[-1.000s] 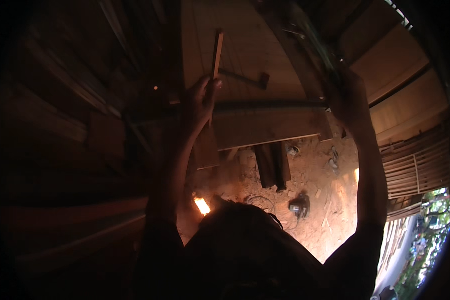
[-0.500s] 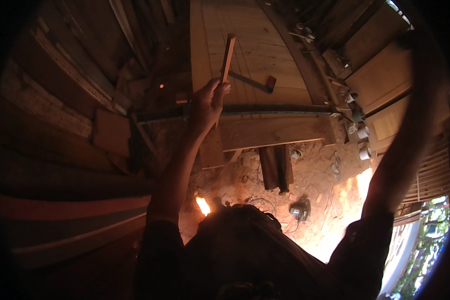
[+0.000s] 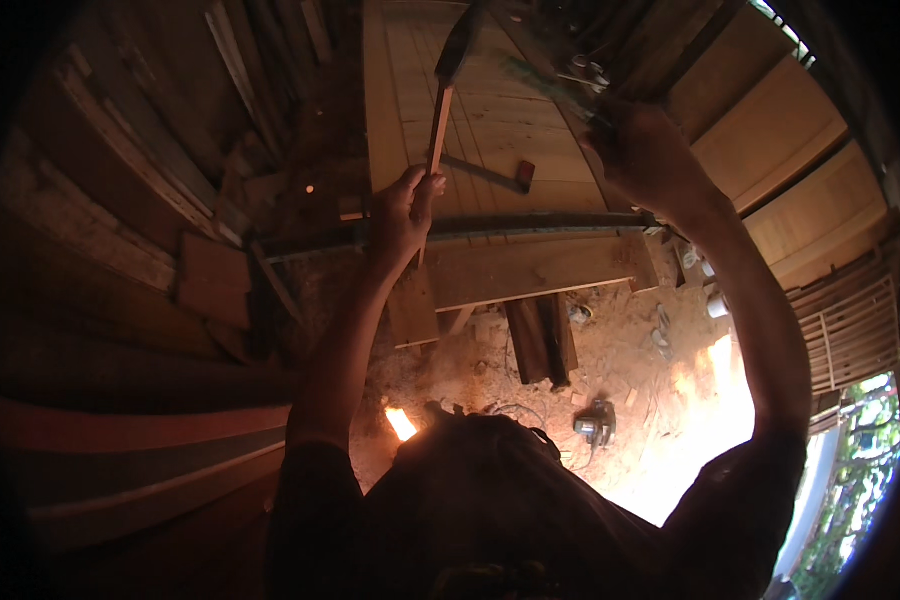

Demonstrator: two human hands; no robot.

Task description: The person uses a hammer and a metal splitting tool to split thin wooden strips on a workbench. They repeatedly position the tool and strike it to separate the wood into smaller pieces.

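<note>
My left hand is closed round a slim wooden stick, which stands up out of the fist. At the stick's upper end is a dark, elongated tool head. My right hand, in shadow, is wrapped round a tool whose greenish shaft is smeared by motion. It looks like a hammer, but whether shaft and dark head join is unclear. Beneath lies a wide wooden panel with a try square on it, its end block reddish.
A dark bar crosses the panel's near end. Planks lean on the left, and panels line the right. A power tool sits on the debris-strewn floor, near a dark timber piece.
My right arm has swung inward from the far right, bringing the tool over the panel. A dark head now appears at the stick's top. My left hand keeps its grip on the stick.
</note>
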